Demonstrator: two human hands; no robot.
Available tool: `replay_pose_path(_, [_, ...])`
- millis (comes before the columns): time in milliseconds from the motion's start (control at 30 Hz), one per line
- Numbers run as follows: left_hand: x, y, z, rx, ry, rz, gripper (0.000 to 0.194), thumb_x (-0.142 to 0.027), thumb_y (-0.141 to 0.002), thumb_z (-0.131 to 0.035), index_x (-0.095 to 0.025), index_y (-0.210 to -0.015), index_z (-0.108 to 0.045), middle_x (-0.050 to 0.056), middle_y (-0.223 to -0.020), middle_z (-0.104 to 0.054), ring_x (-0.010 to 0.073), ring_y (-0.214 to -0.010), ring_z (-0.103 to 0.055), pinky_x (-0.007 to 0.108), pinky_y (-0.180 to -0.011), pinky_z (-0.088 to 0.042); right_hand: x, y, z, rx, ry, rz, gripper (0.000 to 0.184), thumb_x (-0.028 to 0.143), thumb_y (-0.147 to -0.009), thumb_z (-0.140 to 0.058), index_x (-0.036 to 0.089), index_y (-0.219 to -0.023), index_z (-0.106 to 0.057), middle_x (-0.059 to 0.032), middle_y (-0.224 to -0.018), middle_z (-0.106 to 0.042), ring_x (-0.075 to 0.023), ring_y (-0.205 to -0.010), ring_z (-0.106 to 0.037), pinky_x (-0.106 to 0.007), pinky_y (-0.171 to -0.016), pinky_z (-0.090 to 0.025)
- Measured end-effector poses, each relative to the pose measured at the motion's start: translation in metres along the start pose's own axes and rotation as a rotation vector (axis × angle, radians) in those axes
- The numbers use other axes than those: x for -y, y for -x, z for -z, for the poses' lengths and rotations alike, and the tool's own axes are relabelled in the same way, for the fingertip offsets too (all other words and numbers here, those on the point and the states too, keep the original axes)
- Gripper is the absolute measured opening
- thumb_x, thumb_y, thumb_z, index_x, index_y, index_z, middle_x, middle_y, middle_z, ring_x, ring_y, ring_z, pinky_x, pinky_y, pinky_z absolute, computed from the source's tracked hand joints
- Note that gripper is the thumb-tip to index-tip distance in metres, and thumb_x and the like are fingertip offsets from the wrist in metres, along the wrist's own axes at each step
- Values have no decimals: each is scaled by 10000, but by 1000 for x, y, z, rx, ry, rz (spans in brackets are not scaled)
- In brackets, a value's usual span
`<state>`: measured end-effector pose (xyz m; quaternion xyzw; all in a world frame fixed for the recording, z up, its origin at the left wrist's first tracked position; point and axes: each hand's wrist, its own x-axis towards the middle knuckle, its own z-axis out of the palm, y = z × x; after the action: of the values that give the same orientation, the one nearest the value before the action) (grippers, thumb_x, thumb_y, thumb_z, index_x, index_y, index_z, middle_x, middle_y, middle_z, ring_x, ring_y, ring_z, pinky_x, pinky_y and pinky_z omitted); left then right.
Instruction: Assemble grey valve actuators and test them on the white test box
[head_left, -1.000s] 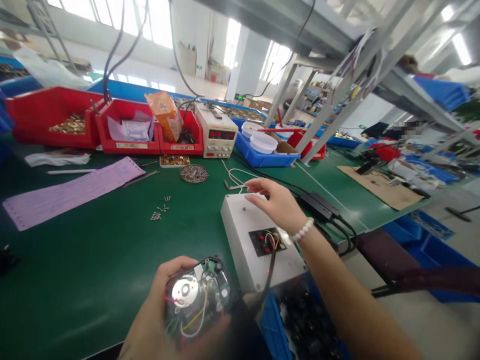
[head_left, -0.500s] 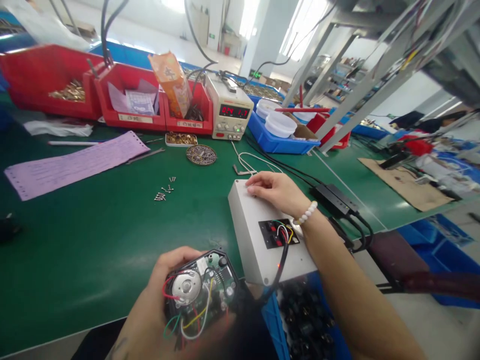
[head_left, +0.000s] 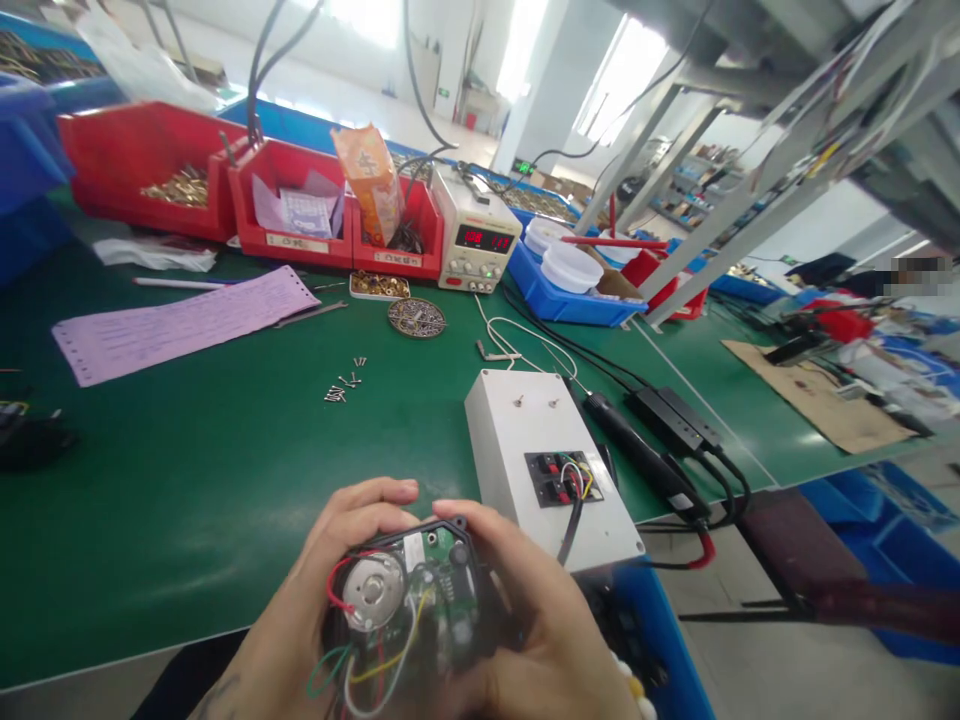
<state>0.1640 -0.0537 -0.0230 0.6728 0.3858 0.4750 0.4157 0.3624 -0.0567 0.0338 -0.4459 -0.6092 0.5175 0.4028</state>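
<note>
Between my two hands is a black-housed device (head_left: 373, 592) with its inside showing: a round silver motor, a green circuit board and loose red, white, yellow and green wires. My left hand (head_left: 300, 590) is wrapped round its left side. On the other side my right hand (head_left: 540, 610) grips the housing, a beaded bracelet at the wrist. Just beyond stands a grey-white box (head_left: 517, 440) with two small toggle switches on top. Coloured wires and a black cable are clipped into its terminal panel (head_left: 562, 480). Blur hides the device's lower part.
Small screws (head_left: 337, 392) lie on the green table (head_left: 225, 480) near a pink paper sheet (head_left: 187, 320). Red bins (head_left: 292, 245), a power supply (head_left: 476, 240) and a blue tray (head_left: 577, 305) line the back. A black handheld tool (head_left: 645, 455) lies right of the box.
My right hand has left the switch end of the grey-white box and come back to the device, gripping its right side. The power supply's red readout differs. My left hand keeps its hold.
</note>
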Motion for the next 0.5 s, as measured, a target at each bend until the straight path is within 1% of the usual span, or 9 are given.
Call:
replay_pose_path(33, [-2,1,2,-8,-18,7,669,-601,-741,-792,-457,-1342,-537,28,-1402,-586,314,-1302,-568,401,-1032,-548,-5,-1,-5,-36,-48,-14,668,492,-637,-957,282,-1212,-691,-37,-1122,-703,-244,-997,-671,-319,-882,-555])
replay_pose_path(100, [-8,4,5,-89,-48,30,662,-609,-777,-750,-449,-1375,-517,22,-1452,-563,330,-1322,-553,408,-1020,-557,-13,-2,-12,-88,-90,-36,628,481,-627,-964,281,-1155,-689,-32,-1044,-704,-243,-939,-674,-320,-822,-563])
replay_pose_path(167, [-16,6,7,-190,-130,26,488,-527,-837,-714,-426,-1293,-572,9,-1427,-583,318,-1295,-575,410,-1016,-554,-20,-2,-15,-122,-63,-35,615,459,-628,-963,296,-1146,-675,-35,-1054,-700,-263,-964,-670,-348,-840,-574])
replay_pose_path(200, [-20,6,8,-205,-199,-1,383,-450,-860,-706,-407,-1225,-600,-1,-1391,-603,290,-1264,-598,383,-1023,-545,-23,0,-16,-138,-42,-22,608,460,-632,-957,307,-1146,-670,-38,-1069,-700,-275,-979,-667,-366,-855,-578])
replay_pose_path(267, [-25,5,9,-179,-339,-100,257,-304,-889,-685,-356,-1132,-618,-20,-1338,-626,213,-1202,-635,286,-1046,-508,-27,2,-18,-152,-8,9,593,464,-657,-941,324,-1160,-660,-35,-1076,-702,-278,-964,-671,-385,-868,-582])
replay_pose_path(333, [-26,5,10,-156,-412,-198,220,-208,-917,-645,-311,-1108,-608,-40,-1338,-621,145,-1163,-646,194,-1044,-475,-28,5,-20,-157,13,25,591,439,-682,-936,326,-1184,-645,-27,-1072,-703,-262,-937,-680,-374,-866,-579])
replay_pose_path(367, [-25,6,10,-163,-418,-215,203,-187,-930,-627,-292,-1103,-605,-47,-1348,-620,124,-1154,-645,167,-1046,-459,-28,7,-20,-159,17,26,593,422,-691,-936,320,-1194,-638,-26,-1075,-703,-254,-937,-682,-362,-866,-576])
replay_pose_path(433, [-22,8,11,-186,-402,-181,160,-188,-950,-609,-281,-1080,-608,-67,-1343,-638,97,-1130,-651,131,-1051,-432,-24,9,-22,-158,8,0,587,397,-694,-941,306,-1188,-637,-25,-1086,-701,-245,-962,-683,-328,-847,-576])
replay_pose_path(500, [-19,11,13,-161,-373,-120,134,-211,-947,-631,-298,-1050,-630,-88,-1308,-678,87,-1107,-671,102,-1031,-435,-20,10,-23,-153,-15,-42,581,395,-690,-945,292,-1176,-643,-32,-1091,-701,-241,-972,-683,-292,-790,-586])
